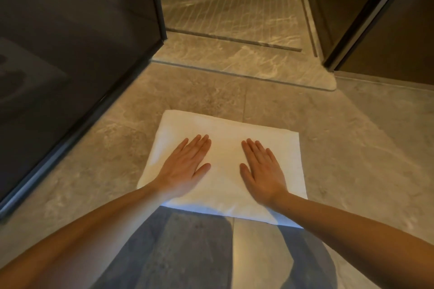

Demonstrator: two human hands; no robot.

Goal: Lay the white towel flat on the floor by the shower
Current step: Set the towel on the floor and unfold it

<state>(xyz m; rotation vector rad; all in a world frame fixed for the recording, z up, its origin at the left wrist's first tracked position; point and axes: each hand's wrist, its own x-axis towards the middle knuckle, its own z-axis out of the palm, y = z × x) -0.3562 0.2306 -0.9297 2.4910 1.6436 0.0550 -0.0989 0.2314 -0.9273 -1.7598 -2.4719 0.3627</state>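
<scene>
Head camera, looking down: a white towel (223, 124) lies spread on the grey stone floor (94, 171), just in front of the person's knees and a short way back from the shower sill (234, 63). A dark glass panel (70, 54) stands to the left. The towel's long axis seems to run side to side, its far edge roughly along the sill but a little skewed.

Both hands rest palm down on it, fingers straight and together, holding nothing. The left hand (185, 166) covers the left half and the right hand (263, 171) the right half, with a bare strip of towel between them. Each hand is nearest its own side edge, so any smoothing would likely go outward from the middle.
</scene>
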